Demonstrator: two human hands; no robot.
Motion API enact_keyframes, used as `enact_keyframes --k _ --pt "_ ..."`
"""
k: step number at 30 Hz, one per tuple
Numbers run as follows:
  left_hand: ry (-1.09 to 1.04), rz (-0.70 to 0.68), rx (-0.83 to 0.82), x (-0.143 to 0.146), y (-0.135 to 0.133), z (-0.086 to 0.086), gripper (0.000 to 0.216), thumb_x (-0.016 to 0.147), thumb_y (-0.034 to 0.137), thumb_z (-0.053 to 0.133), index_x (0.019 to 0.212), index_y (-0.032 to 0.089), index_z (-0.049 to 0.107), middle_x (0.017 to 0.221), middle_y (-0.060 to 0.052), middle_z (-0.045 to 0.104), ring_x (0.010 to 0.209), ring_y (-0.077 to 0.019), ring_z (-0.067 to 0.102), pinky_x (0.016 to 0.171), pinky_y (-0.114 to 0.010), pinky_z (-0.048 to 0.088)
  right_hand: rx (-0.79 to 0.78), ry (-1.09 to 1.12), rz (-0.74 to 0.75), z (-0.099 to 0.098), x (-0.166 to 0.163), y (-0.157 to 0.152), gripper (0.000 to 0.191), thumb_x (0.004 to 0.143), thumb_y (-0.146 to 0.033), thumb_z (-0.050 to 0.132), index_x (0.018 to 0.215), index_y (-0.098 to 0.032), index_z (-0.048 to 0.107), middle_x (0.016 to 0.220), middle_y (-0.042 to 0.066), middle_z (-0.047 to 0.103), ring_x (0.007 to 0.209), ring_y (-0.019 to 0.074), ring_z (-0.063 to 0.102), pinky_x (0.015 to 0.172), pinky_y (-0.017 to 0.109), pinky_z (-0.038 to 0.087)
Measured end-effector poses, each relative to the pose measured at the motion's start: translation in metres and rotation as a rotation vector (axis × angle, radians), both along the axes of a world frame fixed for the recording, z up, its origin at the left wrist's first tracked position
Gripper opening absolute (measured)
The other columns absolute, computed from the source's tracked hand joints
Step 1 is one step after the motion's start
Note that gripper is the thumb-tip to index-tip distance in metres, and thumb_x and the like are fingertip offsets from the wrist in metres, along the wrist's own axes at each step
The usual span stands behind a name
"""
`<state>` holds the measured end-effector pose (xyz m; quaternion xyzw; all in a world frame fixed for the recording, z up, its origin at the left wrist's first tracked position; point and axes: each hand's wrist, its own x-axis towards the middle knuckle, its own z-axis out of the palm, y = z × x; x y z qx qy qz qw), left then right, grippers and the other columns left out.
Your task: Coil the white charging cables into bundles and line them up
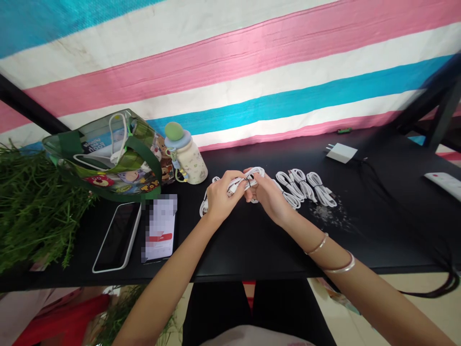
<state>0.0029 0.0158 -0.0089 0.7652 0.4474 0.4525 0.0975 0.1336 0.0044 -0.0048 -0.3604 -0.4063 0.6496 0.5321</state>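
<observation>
Between my two hands is a coiled white charging cable (256, 174), bound in the middle by a thin black tie. My left hand (222, 194) grips its left end, where a USB plug shows. My right hand (269, 196) holds the other end, with the thumb near the tie. Several more white cable bundles (303, 184) lie on the black table just right of my right hand. Another white cable (203, 205) sits partly hidden behind my left hand.
On the left stand a green character bag (108, 168) and a cream bottle (190, 161). Two phones, one white-edged (118, 235) and one lit (160, 228), lie before them, beside grassy greenery (36, 206). At right are a white charger (341, 153), a black cord (403, 211) and a white remote (444, 185).
</observation>
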Motion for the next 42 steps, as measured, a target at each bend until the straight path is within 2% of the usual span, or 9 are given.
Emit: enact_keyframes --k 8,13,21,25,29,34,37,42 --pt "0.079 0.03 -0.125 0.001 -0.003 0.007 0.017 0.084 0.025 0.056 0.1 0.026 0.061 0.092 0.005 0.074 0.083 -0.014 0.07 0.069 -0.02 0.049 0.106 -0.082 -0.136 -0.002 0.002 0.003 0.04 0.066 -0.056 0.069 0.083 -0.022 0.054 0.056 -0.009 0.052 0.044 0.0072 0.047 0.048 0.024 0.042" --pt "0.173 0.059 -0.2 0.001 -0.005 0.013 0.024 0.084 0.028 0.056 0.107 0.027 0.06 0.083 0.005 0.073 0.077 -0.0145 0.069 0.063 -0.021 0.045 0.197 -0.144 -0.209 -0.004 0.003 0.004 0.034 0.073 -0.054 0.065 0.081 -0.022 0.056 0.051 -0.009 0.048 0.044 0.008 0.046 0.047 0.023 0.04" --pt "0.171 0.099 -0.134 0.0 -0.002 0.015 0.012 0.081 0.023 0.057 0.09 0.025 0.065 0.081 0.003 0.072 0.077 -0.0141 0.064 0.065 -0.022 0.043 0.287 -0.278 -0.254 -0.006 0.006 0.007 0.035 0.075 -0.055 0.062 0.084 -0.022 0.055 0.052 -0.008 0.047 0.045 0.0086 0.046 0.046 0.023 0.042" --pt "0.134 0.105 -0.252 0.0 0.001 0.013 0.014 0.081 0.02 0.056 0.093 0.025 0.063 0.075 0.004 0.069 0.072 -0.0132 0.063 0.064 -0.022 0.043 0.245 -0.27 -0.219 -0.006 0.009 0.009 0.039 0.074 -0.058 0.06 0.087 -0.022 0.053 0.051 -0.008 0.051 0.045 0.0096 0.049 0.046 0.024 0.042" --pt "0.118 0.145 -0.371 0.0 0.003 0.014 0.024 0.082 0.018 0.053 0.105 0.025 0.056 0.068 0.006 0.063 0.064 -0.0123 0.061 0.06 -0.022 0.04 0.246 -0.262 -0.335 -0.006 0.015 0.012 0.033 0.077 -0.052 0.058 0.091 -0.024 0.049 0.05 -0.01 0.05 0.046 0.0101 0.051 0.047 0.024 0.04" --pt "0.323 0.275 -0.471 0.003 0.001 0.021 0.025 0.083 0.022 0.052 0.106 0.028 0.054 0.069 0.007 0.063 0.068 -0.0144 0.063 0.057 -0.023 0.033 0.308 -0.366 -0.515 -0.006 0.021 0.014 0.013 0.083 -0.037 0.049 0.087 -0.024 0.048 0.05 -0.009 0.048 0.046 0.0106 0.05 0.046 0.023 0.037" --pt "0.435 0.298 -0.506 0.003 0.001 0.024 0.025 0.085 0.024 0.05 0.108 0.03 0.055 0.071 0.006 0.064 0.072 -0.0155 0.064 0.057 -0.023 0.032 0.385 -0.454 -0.52 -0.004 0.02 0.012 0.006 0.081 -0.028 0.046 0.085 -0.024 0.049 0.049 -0.008 0.048 0.046 0.0114 0.051 0.047 0.025 0.038" --pt "0.563 0.329 -0.48 0.0 0.002 0.022 0.024 0.088 0.027 0.048 0.11 0.027 0.057 0.076 0.001 0.067 0.081 -0.0192 0.064 0.061 -0.026 0.037 0.482 -0.666 -0.493 0.0 0.018 0.005 0.011 0.081 -0.022 0.041 0.082 -0.022 0.052 0.048 -0.007 0.051 0.039 0.0103 0.045 0.044 0.024 0.032"
